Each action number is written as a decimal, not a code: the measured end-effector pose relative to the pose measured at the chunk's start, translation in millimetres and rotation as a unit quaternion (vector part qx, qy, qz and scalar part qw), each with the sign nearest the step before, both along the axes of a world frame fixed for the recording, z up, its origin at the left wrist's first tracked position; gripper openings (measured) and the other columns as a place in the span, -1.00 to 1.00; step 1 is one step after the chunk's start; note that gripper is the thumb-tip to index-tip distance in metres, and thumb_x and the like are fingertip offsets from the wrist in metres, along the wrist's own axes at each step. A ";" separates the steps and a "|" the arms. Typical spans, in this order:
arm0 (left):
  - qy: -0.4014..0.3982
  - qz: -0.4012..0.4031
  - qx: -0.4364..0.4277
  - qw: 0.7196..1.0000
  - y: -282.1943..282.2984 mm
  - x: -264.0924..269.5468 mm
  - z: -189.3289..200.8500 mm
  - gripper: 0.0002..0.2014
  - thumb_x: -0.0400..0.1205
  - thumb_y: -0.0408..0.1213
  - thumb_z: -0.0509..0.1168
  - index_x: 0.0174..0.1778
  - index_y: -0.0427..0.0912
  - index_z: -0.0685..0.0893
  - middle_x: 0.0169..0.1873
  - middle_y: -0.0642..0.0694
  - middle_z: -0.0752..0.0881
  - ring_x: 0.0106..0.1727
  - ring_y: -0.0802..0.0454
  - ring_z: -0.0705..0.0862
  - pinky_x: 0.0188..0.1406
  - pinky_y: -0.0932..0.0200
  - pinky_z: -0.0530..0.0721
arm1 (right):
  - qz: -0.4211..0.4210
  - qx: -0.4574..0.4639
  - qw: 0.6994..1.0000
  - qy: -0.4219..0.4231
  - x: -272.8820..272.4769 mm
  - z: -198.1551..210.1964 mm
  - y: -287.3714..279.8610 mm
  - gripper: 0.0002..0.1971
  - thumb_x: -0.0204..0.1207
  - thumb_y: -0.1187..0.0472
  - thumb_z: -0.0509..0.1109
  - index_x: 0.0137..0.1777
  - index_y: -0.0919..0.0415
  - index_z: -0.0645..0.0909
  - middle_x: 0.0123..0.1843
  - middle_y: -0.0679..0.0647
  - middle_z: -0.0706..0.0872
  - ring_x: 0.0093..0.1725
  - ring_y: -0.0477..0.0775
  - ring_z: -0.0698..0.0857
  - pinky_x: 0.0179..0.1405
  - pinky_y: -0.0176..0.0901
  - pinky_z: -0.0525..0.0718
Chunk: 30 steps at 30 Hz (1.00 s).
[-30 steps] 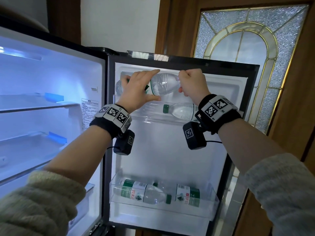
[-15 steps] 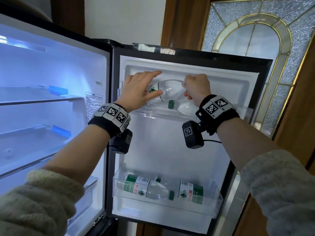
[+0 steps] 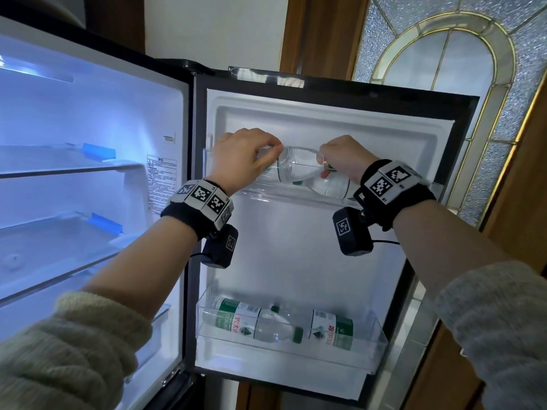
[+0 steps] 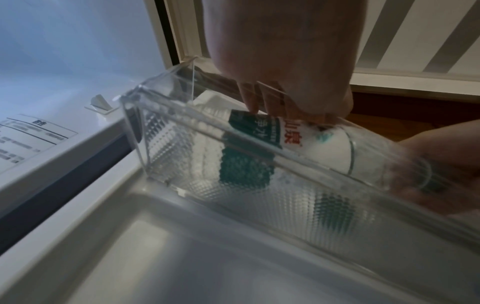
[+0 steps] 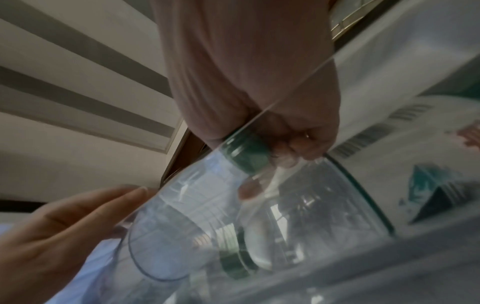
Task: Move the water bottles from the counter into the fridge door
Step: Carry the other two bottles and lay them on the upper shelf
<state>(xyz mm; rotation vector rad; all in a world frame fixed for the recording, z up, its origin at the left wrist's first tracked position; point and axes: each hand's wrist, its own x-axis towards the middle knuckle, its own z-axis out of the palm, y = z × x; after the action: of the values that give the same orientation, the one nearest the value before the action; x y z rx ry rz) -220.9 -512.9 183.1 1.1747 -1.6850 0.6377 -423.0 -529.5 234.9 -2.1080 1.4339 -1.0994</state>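
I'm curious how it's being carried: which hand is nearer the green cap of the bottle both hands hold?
Right. The right hand pinches the bottle at its green cap; the left hand holds the labelled end, away from the cap.

Second bottle [image 3: 331, 184] in upper door shelf [image 3: 296, 195] mostly hidden behind held bottle [image 3: 299, 164].

Arched leaded-glass window [image 3: 461, 84] in wood frame; lit fridge interior shelves [image 3: 74, 170].
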 end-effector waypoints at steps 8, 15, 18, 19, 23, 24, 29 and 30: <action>0.004 0.020 0.028 0.999 0.1 -7.6 1.0 -0.65 0.65 0.16 0.19 -0.10 0.07 0.81 -0.09 0.09 0.80 -0.04 0.04 0.70 -0.09 0.17 0.42 | -0.058 -0.068 0.988 0.124 -1.1 -4.5 -0.3 -0.59 0.55 0.32 0.23 -0.54 0.20 0.27 -0.56 0.06 0.30 -0.55 0.04 0.29 -0.54 -0.14 0.23; 0.011 0.031 0.038 0.999 2.3 -7.7 -2.5 -0.54 0.66 0.17 0.15 -0.37 -0.01 0.77 -0.30 0.04 0.78 -0.21 0.01 0.71 -0.06 0.13 0.47 | -0.054 -0.139 0.985 0.083 2.7 -9.4 -5.9 -0.85 0.36 0.24 0.46 -0.38 0.29 0.73 -0.37 0.14 0.74 -0.20 0.13 0.73 -0.23 -0.19 0.59; 0.015 0.026 0.025 0.999 3.1 -7.2 -4.0 -0.46 0.61 0.24 0.08 -0.45 -0.04 0.73 -0.36 0.01 0.77 -0.28 -0.02 0.70 -0.11 0.13 0.49 | -0.057 -0.141 0.984 0.089 4.4 -9.7 -7.0 -0.83 0.34 0.25 0.45 -0.46 0.22 0.67 -0.38 0.13 0.72 -0.17 0.16 0.74 -0.24 -0.22 0.53; 0.016 0.024 0.022 0.999 3.5 -7.5 -4.2 -0.47 0.61 0.23 0.09 -0.46 -0.03 0.72 -0.35 0.01 0.78 -0.27 -0.03 0.70 -0.09 0.10 0.51 | -0.057 -0.142 0.984 0.092 4.5 -9.7 -6.5 -0.82 0.33 0.25 0.45 -0.48 0.20 0.65 -0.39 0.12 0.72 -0.16 0.17 0.74 -0.24 -0.21 0.53; 0.011 0.028 0.003 1.000 3.7 -9.1 -7.6 -0.53 0.64 0.18 0.13 -0.37 0.00 0.78 -0.30 0.01 0.80 -0.21 -0.07 0.72 -0.01 0.07 0.46 | -0.062 -0.139 0.985 0.087 5.4 -10.4 -4.8 -0.77 0.34 0.25 0.44 -0.53 0.16 0.61 -0.37 0.13 0.72 -0.14 0.18 0.75 -0.23 -0.20 0.54; 0.009 0.029 -0.007 1.000 3.6 -9.4 -8.9 -0.51 0.62 0.20 0.10 -0.34 0.01 0.80 -0.28 0.02 0.81 -0.20 -0.06 0.73 -0.03 0.08 0.44 | -0.062 -0.140 0.984 0.087 5.6 -10.4 -4.4 -0.79 0.34 0.25 0.43 -0.51 0.18 0.62 -0.35 0.14 0.74 -0.14 0.18 0.75 -0.23 -0.19 0.54; 0.013 0.016 -0.023 1.000 5.1 -9.1 -15.0 -0.51 0.59 0.23 0.05 -0.21 0.07 0.84 -0.22 0.05 0.83 -0.12 -0.02 0.74 0.02 0.04 0.46 | -0.062 -0.155 0.983 0.075 3.9 -12.2 -3.6 -0.84 0.36 0.26 0.41 -0.35 0.33 0.74 -0.25 0.21 0.81 -0.12 0.19 0.75 -0.19 -0.14 0.63; 0.013 0.014 -0.027 0.999 5.3 -8.9 -15.7 -0.52 0.59 0.23 0.06 -0.21 0.08 0.84 -0.22 0.06 0.83 -0.12 -0.01 0.74 0.02 0.06 0.44 | -0.060 -0.164 0.982 0.070 3.4 -13.0 -3.4 -0.84 0.37 0.27 0.40 -0.32 0.35 0.75 -0.25 0.21 0.81 -0.12 0.20 0.75 -0.16 -0.12 0.66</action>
<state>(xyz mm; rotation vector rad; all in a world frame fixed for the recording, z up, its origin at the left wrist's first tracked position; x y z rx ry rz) -229.8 -507.6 167.3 1.1651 -1.6223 0.6799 -419.6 -533.0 221.9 -2.3909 1.5505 -1.3377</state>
